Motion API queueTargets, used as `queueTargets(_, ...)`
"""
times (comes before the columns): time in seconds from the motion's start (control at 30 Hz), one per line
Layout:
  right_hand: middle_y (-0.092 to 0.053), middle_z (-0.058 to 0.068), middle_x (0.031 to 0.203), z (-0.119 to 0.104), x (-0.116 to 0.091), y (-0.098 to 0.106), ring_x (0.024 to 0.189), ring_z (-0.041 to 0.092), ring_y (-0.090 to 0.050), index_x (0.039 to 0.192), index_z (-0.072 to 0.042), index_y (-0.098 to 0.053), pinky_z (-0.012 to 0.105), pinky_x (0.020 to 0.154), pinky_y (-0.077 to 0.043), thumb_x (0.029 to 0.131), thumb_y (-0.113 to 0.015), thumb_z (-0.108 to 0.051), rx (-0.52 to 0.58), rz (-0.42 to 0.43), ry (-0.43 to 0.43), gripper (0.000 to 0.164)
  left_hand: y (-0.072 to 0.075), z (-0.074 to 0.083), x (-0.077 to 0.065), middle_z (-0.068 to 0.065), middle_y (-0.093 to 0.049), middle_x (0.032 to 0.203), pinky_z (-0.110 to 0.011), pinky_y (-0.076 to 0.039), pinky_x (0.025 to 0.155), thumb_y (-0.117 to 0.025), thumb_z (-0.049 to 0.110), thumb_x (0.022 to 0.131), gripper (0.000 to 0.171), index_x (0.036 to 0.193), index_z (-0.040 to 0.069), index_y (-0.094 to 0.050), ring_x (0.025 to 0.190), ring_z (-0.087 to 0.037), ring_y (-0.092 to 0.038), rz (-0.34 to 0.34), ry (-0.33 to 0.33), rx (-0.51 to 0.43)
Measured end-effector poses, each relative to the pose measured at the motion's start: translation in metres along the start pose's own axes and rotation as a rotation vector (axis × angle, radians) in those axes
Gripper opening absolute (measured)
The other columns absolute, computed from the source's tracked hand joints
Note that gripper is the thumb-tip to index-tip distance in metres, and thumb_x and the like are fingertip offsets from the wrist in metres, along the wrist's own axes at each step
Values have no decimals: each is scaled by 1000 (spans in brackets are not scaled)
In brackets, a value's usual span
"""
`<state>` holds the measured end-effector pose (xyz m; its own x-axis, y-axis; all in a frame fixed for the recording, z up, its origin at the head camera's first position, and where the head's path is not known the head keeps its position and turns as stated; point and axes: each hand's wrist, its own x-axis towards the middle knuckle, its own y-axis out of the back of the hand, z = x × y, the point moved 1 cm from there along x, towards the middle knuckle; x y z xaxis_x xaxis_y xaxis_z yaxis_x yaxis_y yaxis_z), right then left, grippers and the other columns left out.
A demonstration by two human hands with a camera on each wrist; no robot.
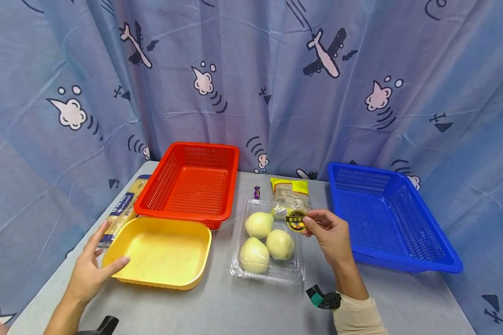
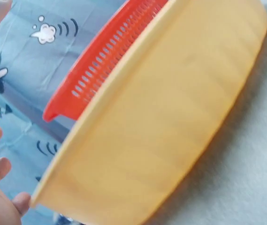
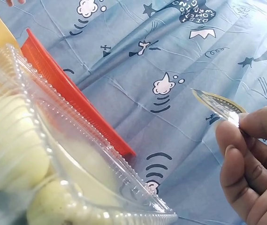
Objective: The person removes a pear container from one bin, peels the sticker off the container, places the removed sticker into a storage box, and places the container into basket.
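A clear, ribbed plastic clamshell box [image 1: 269, 278] stands on the pale grey tabletop [image 1: 214, 309], holding pale yellow-green, rounded fruits [image 1: 255, 256]; three show plainly through the lid, and part of another shows near the far right corner. Left of it, a perforated red plastic basket [image 1: 199, 188] shows its meshed floor, and in front of that a smooth, rounded yellow plastic tub [image 1: 159, 253] lies open to view. A perforated blue plastic basket [image 1: 381, 228] stands on the right. The right hand [image 1: 329, 235] pinches a round black-and-yellow label [image 1: 295, 221] between thumb and forefinger, up in the air near the box's far right corner. The label has a yellow edge, a dark band with gold characters and small coloured pictures below; in the right wrist view it is nearly edge-on and shiny. The left hand [image 1: 90, 270] has its thumb and fingers spread apart beside the tub; whether a fingertip touches the rim is unclear. The tub and red basket partly cover a long gold-and-blue packet [image 1: 123, 207]. Behind the box, a yellow-topped transparent bag [image 1: 291, 188] is partly hidden, its pale contents hard to identify, next to a small purple-wrapped sweet [image 1: 257, 192].
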<state>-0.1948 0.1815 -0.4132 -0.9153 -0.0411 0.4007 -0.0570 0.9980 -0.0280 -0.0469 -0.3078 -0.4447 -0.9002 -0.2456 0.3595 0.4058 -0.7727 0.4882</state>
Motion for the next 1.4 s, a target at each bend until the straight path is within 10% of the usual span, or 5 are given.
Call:
queueTargets(0.27, -69, 13, 82, -2, 0, -2, 56, 17, -64, 98, 16, -61, 26, 54, -54, 86, -67, 9, -9, 5, -19, 16, -2, -15, -6, -23, -22, 153, -13, -37, 78, -75, 15, 82, 93, 156, 22, -19, 114, -44, -40, -30, 115, 9)
queueTargets(0.53, -69, 13, 81, -5, -2, -4, 56, 17, -64, 98, 18, -60, 26, 54, -54, 86, -68, 7, 0, -21, -23, 18, -10, -24, -13, -27, -21, 151, -6, -36, 79, -74, 14, 84, 93, 156, 18, -15, 122, -45, -33, -63, 181, -54)
queueTargets(0.73, -69, 13, 82, -8, -6, -6, 55, 17, -64, 98, 19, -60, 26, 53, -54, 85, -67, 10, 26, -20, -15, 17, -16, -30, -16, -23, -10, 157, -38, -12, 112, -76, 17, 83, 96, 157, 19, -13, 138, -46, -14, -91, 208, -58)
queueTargets(0.93, -68, 14, 81, -14, -8, -9, 55, 18, -64, 99, 19, -60, 27, 53, -54, 86, -67, 9, 31, -16, -40, 18, -17, -34, -17, -26, -7, 156, -60, -9, 108, -77, 24, 82, 99, 157, 18, -12, 138, -50, -11, -108, 243, -11)
queueTargets(1.4, -67, 13, 76, -46, -4, -12, 58, 18, -65, 99, 21, -58, 28, 55, -55, 88, -66, 6, 34, -50, -77, 20, -18, -43, -18, -24, -9, 157, -65, -7, 107, -81, 27, 77, 108, 156, 13, -10, 140, -47, -8, -106, 206, 61)
